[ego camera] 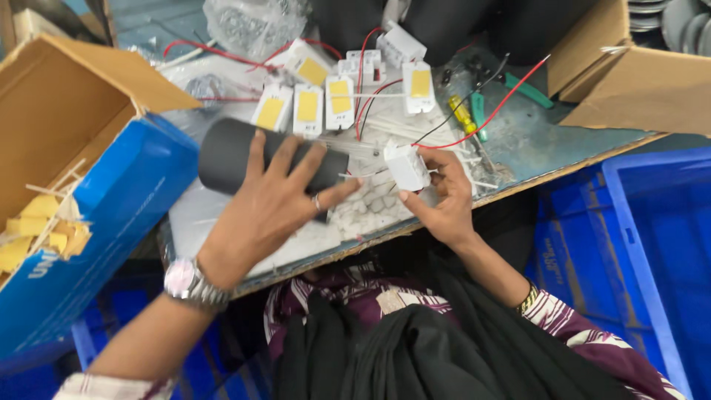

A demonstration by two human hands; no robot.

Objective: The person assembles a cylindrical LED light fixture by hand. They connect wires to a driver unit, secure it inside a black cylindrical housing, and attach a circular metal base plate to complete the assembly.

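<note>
Left hand (270, 204): fingers spread flat over black cylindrical lamp housing (237, 159), lying on workbench (548, 137), long axis running left to right, open end toward right hand. Right hand (444, 196): fingers closed around small white driver box (406, 166), just beside housing's right end, red and black leads (474, 118) trailing up-right. Beyond: row of white modules with yellow LED chips (307, 107), screwdriver with yellow handle (463, 115); housing interior hidden, thin wires between box and housing hard to trace.
</note>
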